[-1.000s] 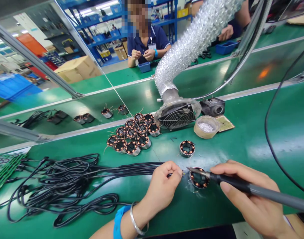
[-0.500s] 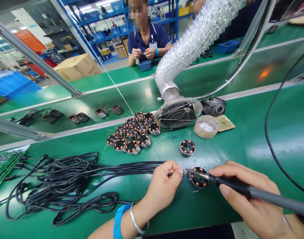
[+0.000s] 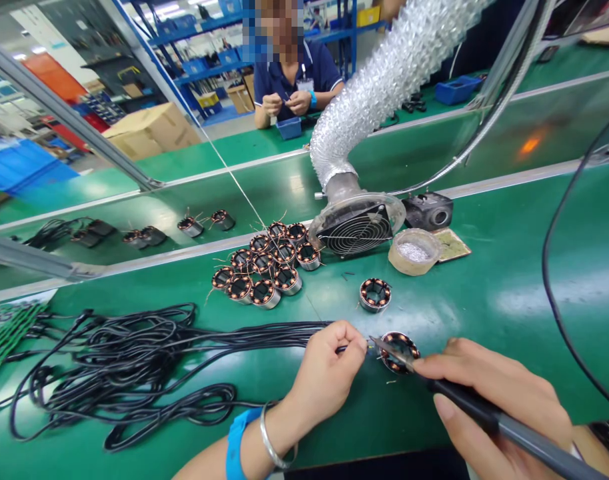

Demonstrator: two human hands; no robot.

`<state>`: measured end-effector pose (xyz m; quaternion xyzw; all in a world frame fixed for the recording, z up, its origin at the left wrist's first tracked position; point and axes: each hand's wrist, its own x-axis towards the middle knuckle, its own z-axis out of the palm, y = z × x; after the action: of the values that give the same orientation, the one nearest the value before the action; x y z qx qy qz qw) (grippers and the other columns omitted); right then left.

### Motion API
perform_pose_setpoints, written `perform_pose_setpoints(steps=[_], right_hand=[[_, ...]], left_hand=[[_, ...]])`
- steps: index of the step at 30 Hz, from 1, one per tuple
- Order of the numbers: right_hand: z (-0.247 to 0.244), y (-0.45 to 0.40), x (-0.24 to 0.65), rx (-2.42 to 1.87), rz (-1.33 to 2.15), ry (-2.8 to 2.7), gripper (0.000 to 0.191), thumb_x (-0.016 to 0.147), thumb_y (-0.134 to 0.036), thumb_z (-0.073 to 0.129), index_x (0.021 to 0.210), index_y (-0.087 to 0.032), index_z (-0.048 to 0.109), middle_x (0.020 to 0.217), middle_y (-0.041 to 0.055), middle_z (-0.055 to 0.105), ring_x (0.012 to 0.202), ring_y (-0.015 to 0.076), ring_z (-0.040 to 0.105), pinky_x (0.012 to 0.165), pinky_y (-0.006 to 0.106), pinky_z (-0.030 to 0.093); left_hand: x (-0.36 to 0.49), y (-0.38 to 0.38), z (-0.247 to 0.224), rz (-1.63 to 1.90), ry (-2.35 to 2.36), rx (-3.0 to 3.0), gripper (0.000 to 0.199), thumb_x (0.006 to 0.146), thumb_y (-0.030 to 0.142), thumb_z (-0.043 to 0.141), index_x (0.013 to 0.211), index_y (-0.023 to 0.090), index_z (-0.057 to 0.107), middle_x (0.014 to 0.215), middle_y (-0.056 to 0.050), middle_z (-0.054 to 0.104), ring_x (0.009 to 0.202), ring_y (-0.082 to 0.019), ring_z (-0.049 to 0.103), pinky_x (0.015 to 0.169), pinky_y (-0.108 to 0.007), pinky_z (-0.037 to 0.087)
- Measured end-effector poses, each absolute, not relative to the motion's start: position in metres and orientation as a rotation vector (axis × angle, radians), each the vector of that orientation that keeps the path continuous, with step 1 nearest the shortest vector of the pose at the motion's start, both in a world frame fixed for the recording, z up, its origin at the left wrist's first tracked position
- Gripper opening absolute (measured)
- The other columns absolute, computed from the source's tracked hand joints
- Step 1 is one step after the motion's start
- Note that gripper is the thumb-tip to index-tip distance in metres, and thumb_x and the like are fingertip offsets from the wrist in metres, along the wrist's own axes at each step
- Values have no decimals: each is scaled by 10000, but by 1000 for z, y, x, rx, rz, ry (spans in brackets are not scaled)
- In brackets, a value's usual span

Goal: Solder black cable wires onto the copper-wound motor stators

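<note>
My left hand (image 3: 332, 370) pinches the end of a black cable, with a thin wire end showing past the fingertips. My right hand (image 3: 494, 400) is wrapped round a soldering iron (image 3: 529, 440), whose tip lies by the wire end, over the left rim of a copper-wound stator ring (image 3: 399, 352). A second stator ring (image 3: 375, 295) sits just behind that one. Several more stators (image 3: 264, 263) stand grouped farther back to the left. The held cable runs left among black cables (image 3: 264, 335) toward a tangled pile (image 3: 134, 360).
A fume extractor (image 3: 357, 230) with a silver duct (image 3: 374, 87) stands at the back, beside a round solder dish (image 3: 414, 252) and a sponge (image 3: 452, 245). A black cord (image 3: 549, 280) hangs at the right. Across the bench sits a person (image 3: 297, 80).
My right hand and the iron's handle have shifted slightly down, so the iron is tilted more steeply. My left hand stays almost in place. The view has shifted slightly.
</note>
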<state>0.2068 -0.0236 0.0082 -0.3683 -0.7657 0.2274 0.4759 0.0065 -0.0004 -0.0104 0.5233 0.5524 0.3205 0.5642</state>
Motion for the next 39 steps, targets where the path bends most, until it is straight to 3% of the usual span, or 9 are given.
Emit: perform_pose_setpoints(steps=[8,14,30,34,39], right_hand=[[16,-22,208,-975,502,-1866,219,821,-122,538,1002,-185,645,656,0,600,499,108,547,446,226,446],[11,-26,213,-988,541,-1849,233,815,-136,555,1024,-187,645,663,7,604,508,129,551,442,257,436],[27,-21,209,-998,500,-1897,199,822,-127,543,975,-180,658,623,-4,579,477,105,540,415,215,444],[24,-19,211,-1004,493,-1856,237,828,-117,551,1028,-189,658,691,8,630,543,113,592,468,203,493],[4,-8,202,-1031,474,-1846,381,898,-89,562,1243,-246,597,807,-14,706,633,113,671,621,200,553]], left_hand=[[5,0,-13,750,1295,1235,204,851,287,536,677,180,519,590,49,442,573,-110,374,558,-228,300],[5,0,-13,747,1297,1231,204,848,289,540,676,181,520,580,52,436,562,-109,367,549,-228,293],[5,1,-13,740,1310,1225,204,851,283,539,674,182,521,582,52,436,563,-108,363,550,-229,286],[5,0,-13,737,1293,1226,209,864,290,526,686,180,513,595,53,422,575,-109,346,558,-234,279],[-1,2,-16,671,1149,1234,237,909,334,514,730,178,508,636,50,403,608,-114,327,580,-243,275]])
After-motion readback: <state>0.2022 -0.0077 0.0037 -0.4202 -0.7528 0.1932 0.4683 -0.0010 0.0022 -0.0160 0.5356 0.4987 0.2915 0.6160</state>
